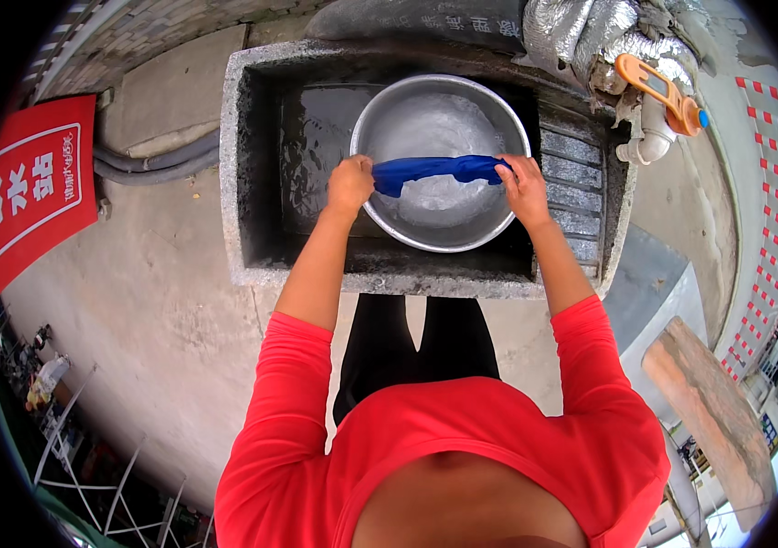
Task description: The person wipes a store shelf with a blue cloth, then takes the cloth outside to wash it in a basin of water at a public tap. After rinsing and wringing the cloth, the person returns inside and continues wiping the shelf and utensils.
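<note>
A dark blue cloth (437, 168) is stretched sideways over a round metal basin (440, 243). My left hand (351, 183) grips its left end beside the basin's rim. At the other end, my right hand (523, 190) pinches the cloth between thumb and fingers, over the right side of the basin. Part of the cloth's lower edge hangs down near each hand. Clear water (430, 130) appears to lie in the basin. Around the basin is a rectangular stone sink (230, 171), whose dark floor looks wet on the left.
On the sink's right side is a ribbed washboard slope (570, 175). An orange-handled valve (663, 92) on a white pipe, with foil-wrapped pipes (574, 34), stands at the back right. A red sign (39, 185) bearing writing and grey hoses (156, 164) are on the left.
</note>
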`<state>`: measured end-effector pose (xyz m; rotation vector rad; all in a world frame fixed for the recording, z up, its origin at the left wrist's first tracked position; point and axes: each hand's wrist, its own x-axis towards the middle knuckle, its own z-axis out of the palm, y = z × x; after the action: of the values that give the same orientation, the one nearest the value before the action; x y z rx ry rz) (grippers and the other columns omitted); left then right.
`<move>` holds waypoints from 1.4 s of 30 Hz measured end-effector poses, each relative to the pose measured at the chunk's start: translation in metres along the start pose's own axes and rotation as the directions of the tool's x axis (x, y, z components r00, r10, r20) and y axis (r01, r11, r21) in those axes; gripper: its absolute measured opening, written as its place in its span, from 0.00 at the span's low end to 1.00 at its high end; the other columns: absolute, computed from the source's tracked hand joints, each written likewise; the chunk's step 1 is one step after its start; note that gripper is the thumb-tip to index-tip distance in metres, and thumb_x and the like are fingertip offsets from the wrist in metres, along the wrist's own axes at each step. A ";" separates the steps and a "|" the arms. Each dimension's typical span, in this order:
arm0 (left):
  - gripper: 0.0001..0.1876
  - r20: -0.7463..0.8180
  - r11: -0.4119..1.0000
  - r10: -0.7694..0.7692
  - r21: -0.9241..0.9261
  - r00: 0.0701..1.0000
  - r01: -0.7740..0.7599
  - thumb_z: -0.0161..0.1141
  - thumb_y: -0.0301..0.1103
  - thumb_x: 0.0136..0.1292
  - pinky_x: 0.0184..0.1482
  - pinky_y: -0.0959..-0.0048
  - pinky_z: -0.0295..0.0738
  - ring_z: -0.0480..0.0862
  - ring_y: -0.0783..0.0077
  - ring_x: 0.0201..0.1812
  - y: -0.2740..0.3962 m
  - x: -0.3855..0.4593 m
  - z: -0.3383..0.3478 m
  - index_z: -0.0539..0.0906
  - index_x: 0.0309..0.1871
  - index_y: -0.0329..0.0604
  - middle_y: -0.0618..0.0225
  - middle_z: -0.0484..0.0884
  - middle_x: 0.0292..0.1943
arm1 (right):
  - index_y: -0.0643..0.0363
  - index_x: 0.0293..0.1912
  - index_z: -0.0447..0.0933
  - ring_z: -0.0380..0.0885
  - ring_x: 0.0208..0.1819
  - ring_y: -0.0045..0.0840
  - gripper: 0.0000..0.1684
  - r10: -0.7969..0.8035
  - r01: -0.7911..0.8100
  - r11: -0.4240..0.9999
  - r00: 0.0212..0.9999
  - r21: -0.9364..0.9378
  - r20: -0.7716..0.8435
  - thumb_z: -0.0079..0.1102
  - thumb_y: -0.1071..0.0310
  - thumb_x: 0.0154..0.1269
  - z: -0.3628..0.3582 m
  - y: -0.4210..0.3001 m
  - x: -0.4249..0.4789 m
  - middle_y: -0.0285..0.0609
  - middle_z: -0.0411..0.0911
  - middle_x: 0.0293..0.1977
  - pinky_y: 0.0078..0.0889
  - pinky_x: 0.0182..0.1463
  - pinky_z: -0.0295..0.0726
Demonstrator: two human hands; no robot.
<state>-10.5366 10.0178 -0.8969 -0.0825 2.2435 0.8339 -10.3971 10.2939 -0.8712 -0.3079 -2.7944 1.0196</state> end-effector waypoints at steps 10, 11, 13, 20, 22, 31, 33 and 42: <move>0.30 -0.013 0.958 0.153 0.248 0.988 -0.145 0.61 0.36 0.57 0.54 0.58 0.70 0.72 0.43 0.53 -0.014 -0.024 0.017 0.64 0.62 0.40 0.47 0.65 0.56 | 0.48 0.48 0.77 0.69 0.50 0.40 0.16 0.123 0.131 0.954 0.648 -0.269 0.752 0.54 0.66 0.59 0.040 0.045 -0.063 0.44 0.72 0.45 0.37 0.53 0.71; 0.28 -0.005 0.955 0.192 0.229 0.981 -0.186 0.61 0.36 0.58 0.54 0.60 0.70 0.73 0.46 0.52 -0.021 -0.029 0.028 0.66 0.61 0.42 0.48 0.67 0.55 | 0.50 0.49 0.77 0.70 0.50 0.42 0.16 0.129 0.046 0.969 0.745 -0.244 0.654 0.55 0.65 0.59 0.056 0.052 -0.057 0.45 0.72 0.45 0.38 0.52 0.71; 0.27 0.063 0.958 0.206 0.191 0.977 -0.214 0.60 0.35 0.58 0.51 0.62 0.71 0.77 0.51 0.47 -0.030 -0.036 0.049 0.67 0.60 0.40 0.48 0.70 0.52 | 0.53 0.49 0.75 0.71 0.48 0.44 0.17 0.163 -0.106 0.982 0.890 -0.155 0.426 0.55 0.63 0.59 0.096 0.053 -0.036 0.48 0.73 0.44 0.40 0.52 0.72; 0.25 0.182 0.973 0.220 0.034 0.958 -0.230 0.60 0.35 0.58 0.47 0.66 0.74 0.80 0.61 0.38 -0.049 -0.056 0.101 0.70 0.58 0.37 0.48 0.73 0.50 | 0.59 0.41 0.74 0.74 0.50 0.42 0.15 0.247 -0.026 0.916 0.822 -0.399 0.513 0.51 0.59 0.60 0.231 0.061 -0.037 0.51 0.75 0.45 0.48 0.51 0.72; 0.25 0.236 0.986 0.163 -0.069 0.958 -0.151 0.61 0.36 0.59 0.46 0.67 0.75 0.80 0.63 0.38 -0.056 -0.060 0.107 0.70 0.58 0.37 0.50 0.73 0.50 | 0.58 0.36 0.76 0.74 0.51 0.39 0.13 0.243 0.039 0.889 0.804 -0.457 0.543 0.51 0.59 0.59 0.210 0.090 -0.035 0.47 0.76 0.47 0.50 0.50 0.72; 0.32 0.551 0.128 -0.420 -0.751 0.721 0.648 0.52 0.57 0.63 0.42 0.59 0.77 0.74 0.59 0.51 0.002 -0.015 0.104 0.68 0.59 0.39 0.59 0.73 0.53 | 0.61 0.31 0.68 0.65 0.21 0.25 0.11 0.251 -0.376 0.810 0.916 0.449 0.314 0.57 0.65 0.61 0.075 -0.067 -0.026 0.43 0.67 0.19 0.28 0.27 0.67; 0.25 0.707 0.017 -0.007 -0.708 0.708 0.707 0.52 0.55 0.63 0.37 0.65 0.77 0.79 0.62 0.36 0.002 -0.007 0.107 0.76 0.43 0.39 0.57 0.78 0.37 | 0.61 0.29 0.67 0.66 0.22 0.33 0.11 0.168 -0.330 0.823 0.919 0.463 0.357 0.57 0.66 0.60 0.055 -0.106 -0.040 0.45 0.67 0.21 0.31 0.28 0.68; 0.18 0.533 0.181 -0.226 -0.799 0.815 0.573 0.45 0.47 0.69 0.40 0.66 0.79 0.82 0.67 0.37 0.022 -0.034 0.131 0.74 0.49 0.42 0.64 0.79 0.39 | 0.60 0.26 0.66 0.74 0.26 0.50 0.21 0.396 -0.392 0.918 0.915 -0.055 0.083 0.45 0.53 0.68 0.096 -0.016 -0.014 0.52 0.73 0.22 0.47 0.29 0.71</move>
<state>-10.4378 10.1068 -0.9315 -1.0270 0.9931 1.6177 -10.4060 10.2189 -0.9344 -0.8827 -2.9031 1.0798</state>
